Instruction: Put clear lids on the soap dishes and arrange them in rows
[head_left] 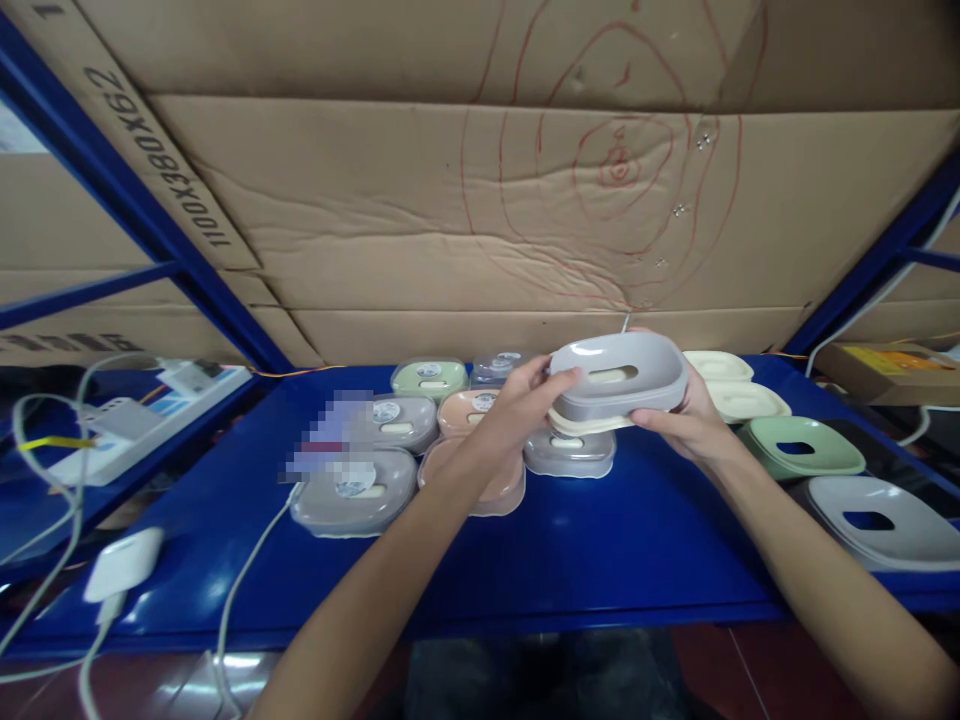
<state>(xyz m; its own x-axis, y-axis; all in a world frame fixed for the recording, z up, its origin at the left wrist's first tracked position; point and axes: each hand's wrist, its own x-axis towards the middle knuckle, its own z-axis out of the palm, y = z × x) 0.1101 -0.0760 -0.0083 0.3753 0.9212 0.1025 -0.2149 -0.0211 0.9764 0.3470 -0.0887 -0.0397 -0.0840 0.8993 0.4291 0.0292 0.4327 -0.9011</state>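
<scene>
Several pastel soap dishes [397, 425] are laid out on a blue shelf [600, 540] backed by cardboard [420, 200]. Above the shelf, a grey soap dish [619, 375] is gripped at both ends: left hand [517, 405], right hand [694, 420], fingers closed.

Soft, fairly dim indoor light is falling from above and in front, leaving the cardboard backing [480, 200] evenly lit. The blue counter [570, 540] is giving off a mild sheen, with faint shadows lying under the dishes. The wide lens is bending the shelf posts outward at the edges. The lower corners are blurring, and a pixelated patch [330, 435] is covering one spot.
</scene>
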